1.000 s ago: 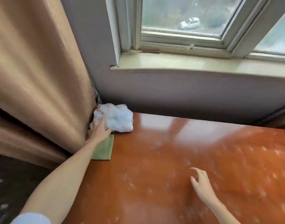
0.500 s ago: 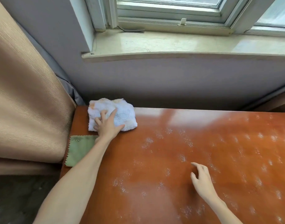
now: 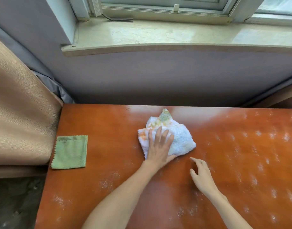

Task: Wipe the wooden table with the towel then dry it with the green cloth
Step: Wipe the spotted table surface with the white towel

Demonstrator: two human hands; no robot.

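The left hand (image 3: 159,146) presses flat, fingers straight, on the crumpled white terry towel (image 3: 178,138) at the far middle of the glossy orange-brown wooden table (image 3: 117,187). The right hand (image 3: 202,176) hovers nearby, relaxed and holding nothing. The square green cloth (image 3: 69,152) lies flat at the table's left edge.

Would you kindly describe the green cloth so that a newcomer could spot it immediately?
Start at the orange-brown wooden table beneath the window sill. Follow its left edge toward the beige curtain; the green cloth lies flat there. Unlike the white towel under the left hand, it is small, square, zigzag-edged and untouched.
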